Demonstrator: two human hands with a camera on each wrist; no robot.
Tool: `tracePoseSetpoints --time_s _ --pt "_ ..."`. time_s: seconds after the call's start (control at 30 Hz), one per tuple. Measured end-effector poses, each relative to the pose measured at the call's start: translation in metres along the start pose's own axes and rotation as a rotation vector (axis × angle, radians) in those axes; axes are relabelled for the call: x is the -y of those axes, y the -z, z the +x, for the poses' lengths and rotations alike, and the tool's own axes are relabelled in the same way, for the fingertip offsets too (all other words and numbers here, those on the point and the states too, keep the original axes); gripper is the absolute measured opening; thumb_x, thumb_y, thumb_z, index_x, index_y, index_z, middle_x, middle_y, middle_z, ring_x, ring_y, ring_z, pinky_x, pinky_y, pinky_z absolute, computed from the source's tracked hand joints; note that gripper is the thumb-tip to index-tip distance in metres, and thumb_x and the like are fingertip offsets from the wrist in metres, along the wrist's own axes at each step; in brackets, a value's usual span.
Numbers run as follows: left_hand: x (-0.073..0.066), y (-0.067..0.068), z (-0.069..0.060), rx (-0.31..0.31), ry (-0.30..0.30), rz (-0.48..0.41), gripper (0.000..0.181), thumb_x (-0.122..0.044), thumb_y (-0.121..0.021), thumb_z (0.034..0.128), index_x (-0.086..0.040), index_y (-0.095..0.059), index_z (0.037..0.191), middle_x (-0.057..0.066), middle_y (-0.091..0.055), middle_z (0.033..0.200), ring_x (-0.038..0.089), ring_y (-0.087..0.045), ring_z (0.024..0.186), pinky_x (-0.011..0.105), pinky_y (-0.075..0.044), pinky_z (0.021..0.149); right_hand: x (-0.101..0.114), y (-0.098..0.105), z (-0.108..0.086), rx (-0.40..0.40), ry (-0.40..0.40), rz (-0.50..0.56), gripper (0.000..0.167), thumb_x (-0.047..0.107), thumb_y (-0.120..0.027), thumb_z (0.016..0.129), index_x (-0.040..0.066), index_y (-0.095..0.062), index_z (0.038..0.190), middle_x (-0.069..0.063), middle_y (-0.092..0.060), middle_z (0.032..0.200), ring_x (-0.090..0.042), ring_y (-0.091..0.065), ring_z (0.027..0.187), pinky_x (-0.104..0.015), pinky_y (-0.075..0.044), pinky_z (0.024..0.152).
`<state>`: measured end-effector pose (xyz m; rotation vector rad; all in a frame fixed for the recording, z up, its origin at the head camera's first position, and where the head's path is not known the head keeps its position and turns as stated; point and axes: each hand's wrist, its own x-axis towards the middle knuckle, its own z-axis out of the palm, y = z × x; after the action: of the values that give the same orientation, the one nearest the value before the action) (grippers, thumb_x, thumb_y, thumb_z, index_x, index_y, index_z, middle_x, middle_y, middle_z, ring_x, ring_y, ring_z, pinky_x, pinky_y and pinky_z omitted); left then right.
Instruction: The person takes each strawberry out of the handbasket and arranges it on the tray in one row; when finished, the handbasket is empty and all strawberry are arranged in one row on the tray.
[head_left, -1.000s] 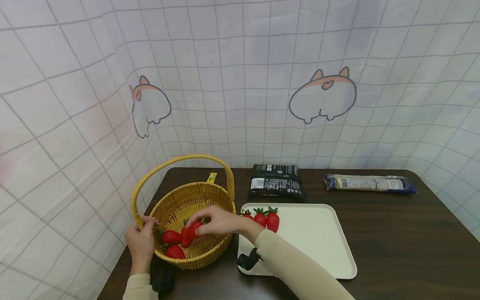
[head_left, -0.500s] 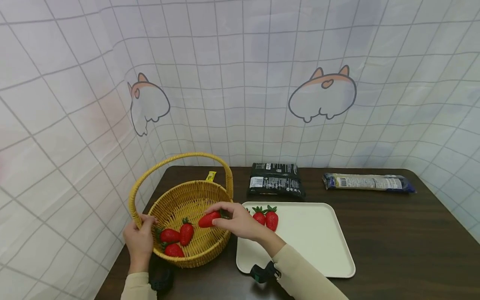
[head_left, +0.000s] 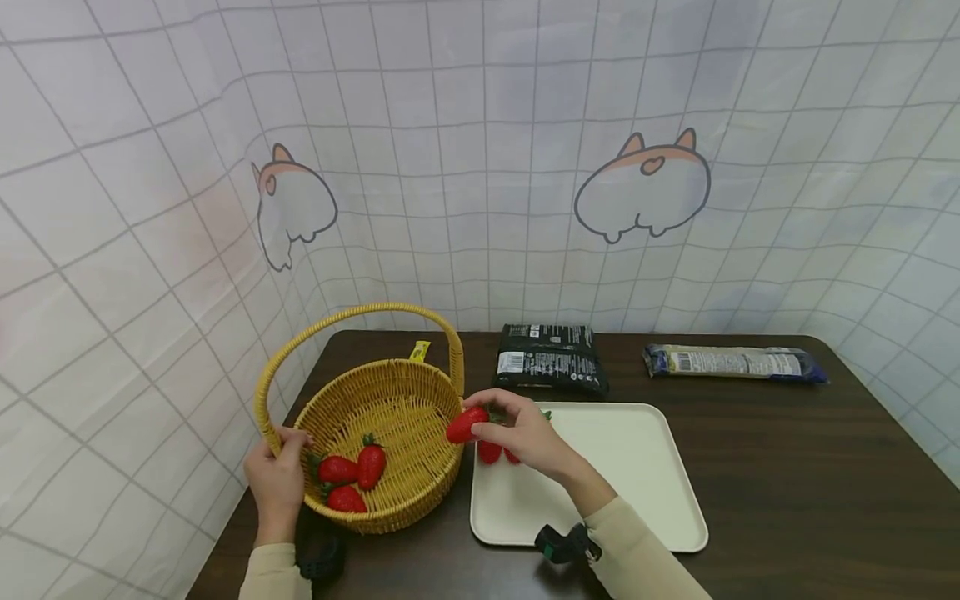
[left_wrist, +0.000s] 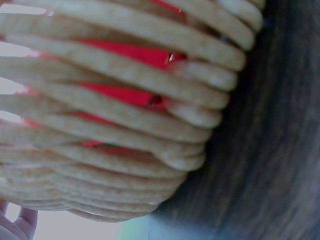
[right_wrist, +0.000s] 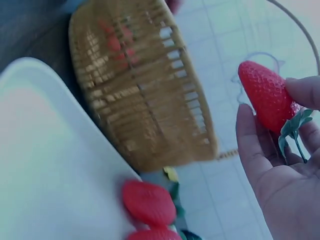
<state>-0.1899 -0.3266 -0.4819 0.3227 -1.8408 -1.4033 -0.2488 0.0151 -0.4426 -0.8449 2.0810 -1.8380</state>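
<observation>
Broadly, a white cloth printed with a grid (head_left: 480, 283) surrounds the far side and flanks, above a dark wooden tabletop (head_left: 795, 467). Upon that, left of centre, sits a round yellow wicker basket (head_left: 390, 379) with a tall arched handle, and at its three o'clock, just beside it, a cream tray (head_left: 630, 492) lies flat. Beyond the tray's one o'clock edge lies a long clear packet (head_left: 735, 363); beyond its eleven o'clock edge, a black packet (head_left: 551, 358).

At the basket's nine o'clock, the left hand (head_left: 276, 479) grips it where the handle's foot meets the rim. The right hand (head_left: 525, 433), above the tray's ten o'clock corner, has thumb and fingers clamped on one strawberry (head_left: 465, 425), which lies at nine o'clock from the palm, raised, its tip towards eight and its leaves towards the palm. From the head view it overlaps the basket's rim.

Three basket strawberries (head_left: 371, 464) rest inside at eight o'clock from the right hand. The tray strawberries (head_left: 489, 452) lie at the tray's ten o'clock corner, partly hidden by that hand. Smallest, a yellow wrapper (head_left: 419, 351) shows past the basket's one o'clock rim.
</observation>
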Motion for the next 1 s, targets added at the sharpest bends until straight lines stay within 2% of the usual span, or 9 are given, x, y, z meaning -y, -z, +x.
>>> tracePoseSetpoints --time_s 0.03,0.07,0.2,0.33,0.5,0.63,0.83,1.0 --pt "0.000 0.000 0.000 -0.003 0.000 -0.001 0.017 0.004 -0.061 0.0888 0.009 -0.064 0.073 -0.005 -0.065 0.066 0.014 -0.061 0.067 0.017 -0.045 0.067 0.000 0.004 -0.001 -0.015 -0.006 -0.021 0.033 0.016 -0.067 0.093 0.009 -0.062 0.125 -0.008 -0.061 0.126 -0.020 -0.059 0.094 -0.032 -0.049 0.076" --pt "0.000 0.000 0.000 -0.003 -0.002 -0.001 0.017 0.004 -0.061 0.0888 0.008 -0.064 0.072 -0.005 -0.065 0.066 0.013 -0.061 0.067 0.017 -0.045 0.066 0.000 0.008 -0.003 -0.026 -0.010 -0.034 0.032 0.017 -0.067 0.093 0.010 -0.062 0.124 -0.007 -0.061 0.126 -0.022 -0.058 0.102 -0.035 -0.049 0.083" --pt "-0.002 0.000 0.000 -0.004 -0.011 0.002 0.018 0.004 -0.061 0.0885 0.009 -0.063 0.072 -0.001 -0.065 0.066 0.011 -0.061 0.066 0.017 -0.045 0.066 -0.002 0.022 -0.010 -0.065 -0.028 -0.024 0.030 0.015 -0.066 0.093 0.012 -0.063 0.122 -0.007 -0.062 0.123 -0.027 -0.059 0.099 -0.044 -0.050 0.084" --pt "-0.001 0.001 0.001 -0.003 -0.018 -0.002 0.017 0.005 -0.061 0.0882 0.009 -0.063 0.071 0.002 -0.066 0.067 0.008 -0.060 0.067 0.017 -0.045 0.067 -0.007 0.036 -0.016 -0.090 -0.049 0.007 0.031 0.013 -0.066 0.092 0.008 -0.062 0.122 -0.011 -0.061 0.123 -0.028 -0.062 0.098 -0.050 -0.051 0.088" --pt "-0.001 -0.001 -0.001 0.005 -0.010 -0.021 0.017 0.006 -0.060 0.0883 0.010 -0.063 0.072 0.001 -0.066 0.067 0.009 -0.061 0.067 0.018 -0.045 0.068 -0.011 0.063 -0.023 -0.135 -0.084 0.022 0.034 0.014 -0.065 0.093 0.004 -0.058 0.124 -0.014 -0.058 0.125 -0.026 -0.062 0.101 -0.039 -0.053 0.089" --pt "-0.010 0.001 -0.002 0.017 0.005 -0.018 0.017 0.008 -0.059 0.0885 0.012 -0.062 0.073 0.003 -0.066 0.067 0.013 -0.061 0.067 0.018 -0.046 0.068 -0.013 0.086 -0.030 -0.183 -0.118 0.007 0.039 0.015 -0.066 0.093 0.004 -0.055 0.129 -0.016 -0.054 0.126 -0.024 -0.061 0.103 -0.031 -0.053 0.086" --pt "-0.034 0.000 -0.008 0.026 -0.007 -0.034 0.016 0.009 -0.058 0.0881 0.015 -0.060 0.074 0.001 -0.065 0.065 0.012 -0.061 0.066 0.018 -0.046 0.067 -0.020 0.113 -0.038 -0.234 -0.134 -0.061 0.048 0.019 -0.067 0.093 0.004 -0.050 0.135 -0.018 -0.051 0.131 -0.023 -0.062 0.102 -0.030 -0.054 0.086" --pt "-0.036 0.001 -0.010 0.023 -0.005 -0.025 0.016 0.008 -0.058 0.0881 0.014 -0.060 0.074 0.001 -0.065 0.065 0.012 -0.061 0.066 0.017 -0.045 0.067 -0.025 0.126 -0.043 -0.252 -0.159 -0.018 0.049 0.019 -0.066 0.094 -0.003 -0.049 0.134 -0.024 -0.049 0.133 -0.022 -0.067 0.100 -0.031 -0.053 0.087"
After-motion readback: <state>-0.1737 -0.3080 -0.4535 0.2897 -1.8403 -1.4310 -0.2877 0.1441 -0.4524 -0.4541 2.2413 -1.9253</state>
